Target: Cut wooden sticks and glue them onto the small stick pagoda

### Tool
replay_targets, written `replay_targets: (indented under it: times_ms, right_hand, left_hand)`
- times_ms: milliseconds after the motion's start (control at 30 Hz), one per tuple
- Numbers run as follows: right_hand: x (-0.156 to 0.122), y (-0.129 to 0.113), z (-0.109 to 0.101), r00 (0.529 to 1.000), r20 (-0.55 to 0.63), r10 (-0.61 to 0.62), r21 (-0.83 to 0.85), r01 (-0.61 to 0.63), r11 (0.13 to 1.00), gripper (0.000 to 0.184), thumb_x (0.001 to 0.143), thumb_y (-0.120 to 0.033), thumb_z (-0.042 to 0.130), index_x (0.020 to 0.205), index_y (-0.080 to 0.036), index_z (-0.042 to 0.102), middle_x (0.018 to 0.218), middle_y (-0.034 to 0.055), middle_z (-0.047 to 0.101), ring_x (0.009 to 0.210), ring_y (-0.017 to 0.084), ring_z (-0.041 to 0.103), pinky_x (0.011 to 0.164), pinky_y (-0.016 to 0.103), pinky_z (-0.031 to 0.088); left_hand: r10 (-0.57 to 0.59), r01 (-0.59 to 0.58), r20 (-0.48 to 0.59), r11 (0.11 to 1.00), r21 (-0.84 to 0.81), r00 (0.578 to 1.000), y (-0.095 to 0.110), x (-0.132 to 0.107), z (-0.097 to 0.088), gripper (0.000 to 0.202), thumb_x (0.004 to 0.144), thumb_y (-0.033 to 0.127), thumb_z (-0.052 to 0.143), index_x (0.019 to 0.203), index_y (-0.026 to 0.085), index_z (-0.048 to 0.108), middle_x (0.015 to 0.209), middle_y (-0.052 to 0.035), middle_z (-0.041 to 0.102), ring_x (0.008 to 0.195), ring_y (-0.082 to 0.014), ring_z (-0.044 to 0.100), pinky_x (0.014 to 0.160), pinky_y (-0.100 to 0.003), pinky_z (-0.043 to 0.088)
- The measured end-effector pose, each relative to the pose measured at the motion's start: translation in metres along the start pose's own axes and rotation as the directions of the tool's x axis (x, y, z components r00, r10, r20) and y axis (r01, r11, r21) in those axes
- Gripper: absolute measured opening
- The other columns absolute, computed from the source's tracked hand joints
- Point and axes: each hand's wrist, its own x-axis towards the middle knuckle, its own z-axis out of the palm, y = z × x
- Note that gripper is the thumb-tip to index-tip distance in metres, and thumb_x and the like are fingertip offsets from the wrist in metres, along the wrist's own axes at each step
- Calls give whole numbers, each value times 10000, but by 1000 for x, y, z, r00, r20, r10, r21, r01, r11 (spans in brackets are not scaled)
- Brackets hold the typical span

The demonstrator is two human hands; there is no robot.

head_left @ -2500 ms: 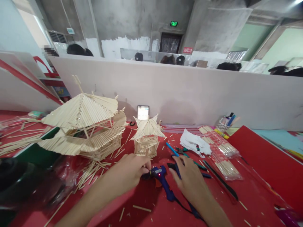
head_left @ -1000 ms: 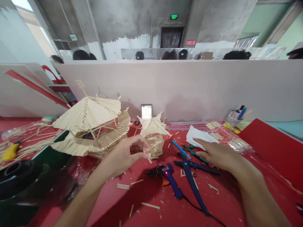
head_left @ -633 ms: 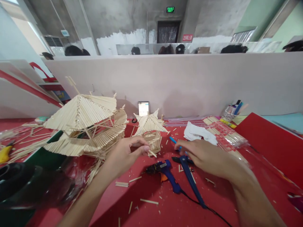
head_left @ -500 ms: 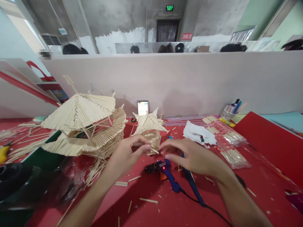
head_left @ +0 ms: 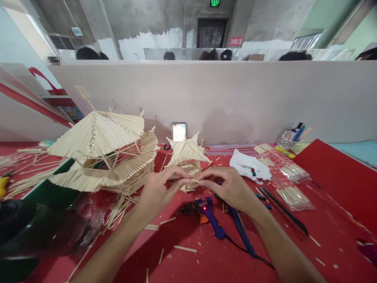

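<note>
Between my two hands is a short thin wooden stick, pinched at one end by the fingers of my left hand. The fingertips of my right hand close on its other end. Just behind the stick stands a small wooden-stick pavilion with a pointed star-like roof; my hands partly hide its lower part. A blue glue gun with a lit red light lies below my hands. Under my right hand a second blue tool with a cord lies at a slant.
A larger stick pavilion stands at left, with loose sticks beside it. A dark blurred object is at front left. At right lie a white cloth, bagged sticks, a long black tool and a red board.
My right hand has moved left and closed on the stick's free end, bringing the fingertips of both hands close together. The long black tool at right has come into sight.
</note>
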Motion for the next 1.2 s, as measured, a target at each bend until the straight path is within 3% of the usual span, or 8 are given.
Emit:
replay_targets:
  times_ms: [200,300,433,600,767,1000,1200]
  right_hand:
    - [3,14,5,996,-84,-7,-103,-2,995,98,931,-255,585,888,-218,665,895,18,731,827,172,665,772,293,495]
    - [3,24,12,993,-108,-39,-178,19,984,77,935,-239,579,908,-217,647,908,22,720,837,176,657,778,294,487]
    - [5,34,21,979,-181,-93,-238,48,970,81,951,-230,561,928,-213,637,908,34,685,857,187,639,788,300,485]
    - [7,40,28,964,-229,-138,-314,61,948,118,955,-215,550,913,-218,659,888,43,611,835,193,613,778,306,496]
    - [10,43,32,967,-227,-117,-348,31,937,144,945,-197,550,933,-243,685,925,59,642,866,218,634,802,346,513]
    - [12,46,33,957,-237,-169,-337,82,938,164,926,-180,561,920,-248,711,917,57,677,854,214,653,803,359,540]
    - [11,52,35,938,-273,-211,-350,108,931,137,920,-198,597,930,-244,726,919,59,666,845,208,649,801,350,541]
  left_hand:
    - [71,-133,227,954,267,971,-18,1,-5,176,963,225,511,947,227,686,872,9,756,704,-115,687,650,-218,511]
    - [74,-180,282,910,373,957,-28,0,-7,219,963,181,468,1009,221,679,914,-18,757,761,-145,698,679,-246,519]
    - [73,-185,239,851,491,968,-39,-2,-6,201,973,213,466,1033,211,658,902,-37,756,759,-175,707,688,-275,520]
    - [225,-253,114,870,424,968,-49,-6,4,140,963,184,481,986,188,618,899,-35,752,765,-149,704,690,-235,510]
    - [269,-260,41,864,431,962,-58,-11,13,169,944,150,495,1052,189,619,927,-42,749,805,-154,712,722,-239,526]
    - [265,-257,48,853,454,963,-60,-11,19,206,965,158,468,1001,200,666,953,-45,734,835,-137,694,751,-232,540]
    - [341,-322,73,766,556,937,-63,-14,18,240,964,126,464,1082,202,659,968,-46,727,817,-137,696,720,-226,543]
